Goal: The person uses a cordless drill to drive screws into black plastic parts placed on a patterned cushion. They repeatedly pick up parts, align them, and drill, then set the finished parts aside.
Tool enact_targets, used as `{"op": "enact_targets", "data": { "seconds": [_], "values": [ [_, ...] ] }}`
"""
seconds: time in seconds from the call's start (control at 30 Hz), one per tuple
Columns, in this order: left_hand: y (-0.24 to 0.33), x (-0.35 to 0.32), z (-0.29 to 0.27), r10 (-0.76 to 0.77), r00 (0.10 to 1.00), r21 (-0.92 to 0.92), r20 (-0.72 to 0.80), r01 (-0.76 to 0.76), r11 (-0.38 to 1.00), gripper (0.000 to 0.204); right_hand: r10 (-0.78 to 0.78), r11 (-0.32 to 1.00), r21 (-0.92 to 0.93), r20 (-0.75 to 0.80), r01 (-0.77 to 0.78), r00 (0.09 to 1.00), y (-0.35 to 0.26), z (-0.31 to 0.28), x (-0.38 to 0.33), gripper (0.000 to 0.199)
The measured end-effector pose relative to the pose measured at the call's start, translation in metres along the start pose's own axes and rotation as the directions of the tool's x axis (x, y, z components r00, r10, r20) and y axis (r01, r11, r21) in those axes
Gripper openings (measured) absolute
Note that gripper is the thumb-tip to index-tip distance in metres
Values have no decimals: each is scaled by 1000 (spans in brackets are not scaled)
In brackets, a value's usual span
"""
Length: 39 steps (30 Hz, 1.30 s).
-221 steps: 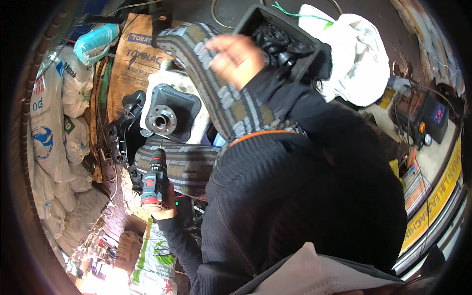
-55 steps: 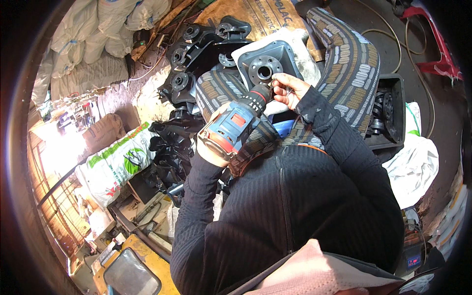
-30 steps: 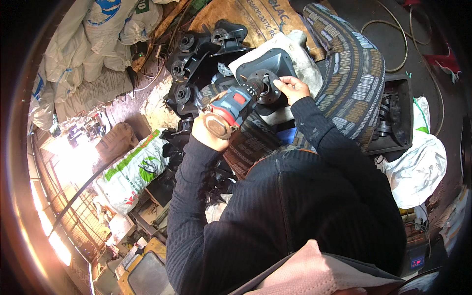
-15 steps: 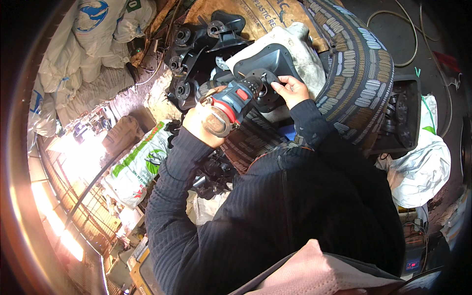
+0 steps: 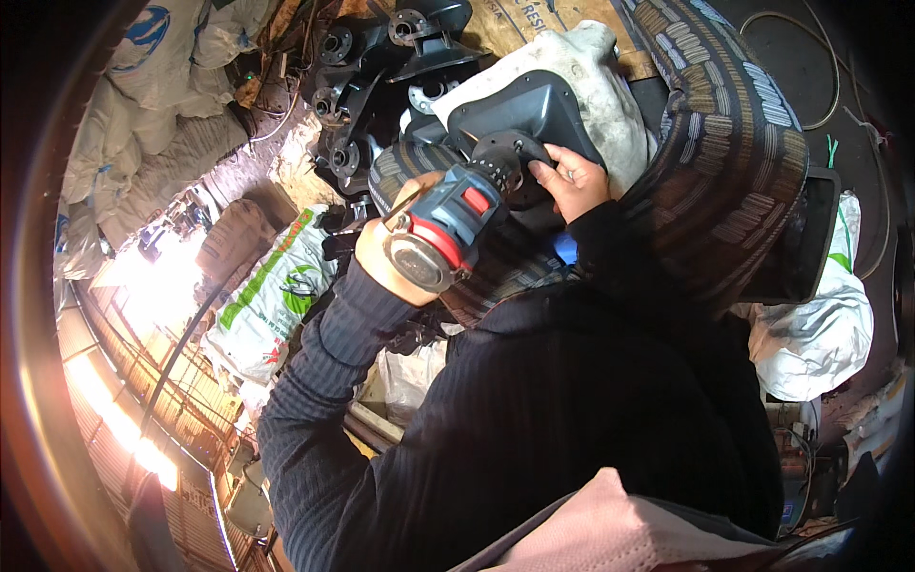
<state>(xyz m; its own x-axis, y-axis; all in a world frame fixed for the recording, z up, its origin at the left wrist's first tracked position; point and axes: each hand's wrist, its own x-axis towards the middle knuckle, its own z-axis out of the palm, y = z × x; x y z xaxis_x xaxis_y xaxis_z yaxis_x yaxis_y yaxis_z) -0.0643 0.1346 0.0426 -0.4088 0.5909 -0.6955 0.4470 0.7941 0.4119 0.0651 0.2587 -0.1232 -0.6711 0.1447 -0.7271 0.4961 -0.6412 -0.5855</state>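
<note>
Dark grey plastic cover with a round black hub, up near the top middle, resting on a lumpy white cloth. Smooth and hard-looking, with soft rounded corners and a ring of small knobs around the hub.

Pressed right against that hub: the nose of a blue and red cordless drill. Chunky and shiny, with a fat round grey end at the back. Tilted up and to the right, toward the cover.

Left hand wrapped tight around the drill's handle. Right hand curled on the edge of the cover, just beside the hub, fingers bent and holding it in place.

Looks like the fastening step, with the drill tip sitting on the hub. Calls for a straight, steady push, and a firm hold on the cover so it cannot spin or slide on the soft cloth.

Around the cover, a wide woven band with brown and cream stripes, thick and rough, curving over to the right. Behind, a pile of black metal parts with round holes, heavy-looking and greasy. Under them, flat brown cardboard.

Farther left, a green and white plastic sack, full and crinkly, and stacked white woven sacks. Far right, a puffy white plastic bag.
</note>
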Motion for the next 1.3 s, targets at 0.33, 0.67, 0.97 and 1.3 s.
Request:
{"op": "enact_targets", "data": {
  "seconds": [0.33, 0.67, 0.97, 1.3],
  "values": [
    [22, -46, 1, 50, 951, -52, -306, -69, 996, 67, -163, 979, -122, 2, 162, 987, 8, 0, 21, 31],
    [-27, -164, 149, -55, 995, -176, -88, 39, 984, 83, -260, 965, 22, 132, 260, 956, -23, -2, 27, 21],
    [-103, -163, 114, -483, 468, -637, -740, -718, 280, 42, -339, 869, -49, 665, 492, 666, -68, 178, -65, 29],
    [-344, -66, 162, -806, 288, -855, -518, -144, 498, 50, -7, 955, 275, 400, -113, 917, -76, 15, 9, 27]
  ]
}}
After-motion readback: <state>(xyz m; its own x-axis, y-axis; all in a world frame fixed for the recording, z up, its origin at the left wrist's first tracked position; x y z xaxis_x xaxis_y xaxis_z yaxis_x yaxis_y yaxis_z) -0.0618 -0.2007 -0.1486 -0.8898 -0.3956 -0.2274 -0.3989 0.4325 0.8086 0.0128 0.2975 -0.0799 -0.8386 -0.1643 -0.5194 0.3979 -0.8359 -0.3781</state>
